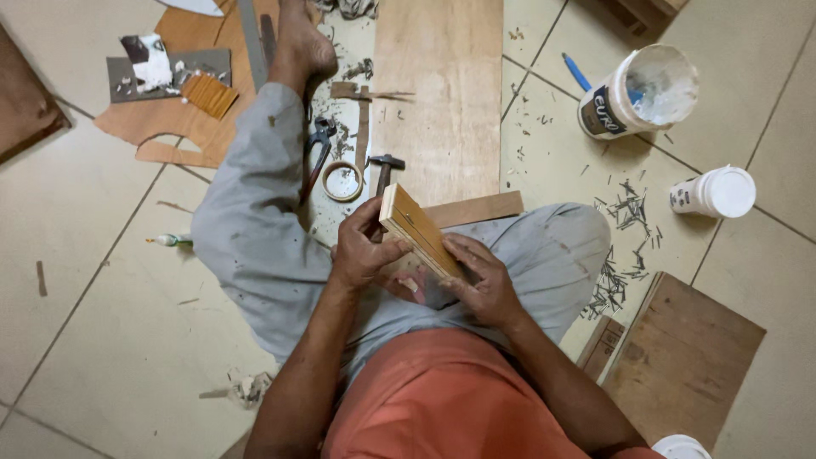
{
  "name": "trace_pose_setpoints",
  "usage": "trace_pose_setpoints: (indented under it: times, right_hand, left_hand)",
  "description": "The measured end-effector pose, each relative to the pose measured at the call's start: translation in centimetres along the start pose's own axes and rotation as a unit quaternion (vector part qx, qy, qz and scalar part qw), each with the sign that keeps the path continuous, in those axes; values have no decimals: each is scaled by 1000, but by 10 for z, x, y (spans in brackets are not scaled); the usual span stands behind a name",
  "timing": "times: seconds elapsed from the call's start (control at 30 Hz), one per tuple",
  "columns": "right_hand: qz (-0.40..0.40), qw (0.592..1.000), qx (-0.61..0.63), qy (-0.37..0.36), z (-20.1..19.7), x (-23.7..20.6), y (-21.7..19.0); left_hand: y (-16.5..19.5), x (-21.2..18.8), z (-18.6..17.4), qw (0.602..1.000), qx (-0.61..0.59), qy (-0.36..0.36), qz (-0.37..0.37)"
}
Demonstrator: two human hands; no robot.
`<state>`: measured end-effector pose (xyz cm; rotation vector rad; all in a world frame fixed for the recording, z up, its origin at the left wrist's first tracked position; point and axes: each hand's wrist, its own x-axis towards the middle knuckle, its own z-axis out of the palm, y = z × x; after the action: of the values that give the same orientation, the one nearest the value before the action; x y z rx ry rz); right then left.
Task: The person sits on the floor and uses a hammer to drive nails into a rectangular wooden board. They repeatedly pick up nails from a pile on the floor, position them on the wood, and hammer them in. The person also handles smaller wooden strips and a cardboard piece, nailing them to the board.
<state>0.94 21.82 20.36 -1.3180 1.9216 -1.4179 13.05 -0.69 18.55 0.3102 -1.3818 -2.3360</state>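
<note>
A small laminated wood block (418, 231) sits tilted over the lap, gripped between the left hand (361, 252) at its upper end and the right hand (481, 280) beneath its lower edge, while farther right on the tiles a tipped white tub (639, 92) holds what may be glue, beside a capped white bottle (714, 193).

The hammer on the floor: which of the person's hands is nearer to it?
Left. The left hand grips the wooden piece just below the hammer, close to its handle. The right hand holds the piece's lower end, farther away.
</note>
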Motion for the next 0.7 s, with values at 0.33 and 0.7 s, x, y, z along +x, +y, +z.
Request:
trace_pose_setpoints:
  times: [0.33,0.7]
  right_hand:
    - [16,998,52,-14,1,-12,13]
    - [78,993,79,-41,9,-20,16]
  left_hand:
    - [9,-6,3,999,49,-17,8]
    - [-3,-16,-1,992,121,32,-26]
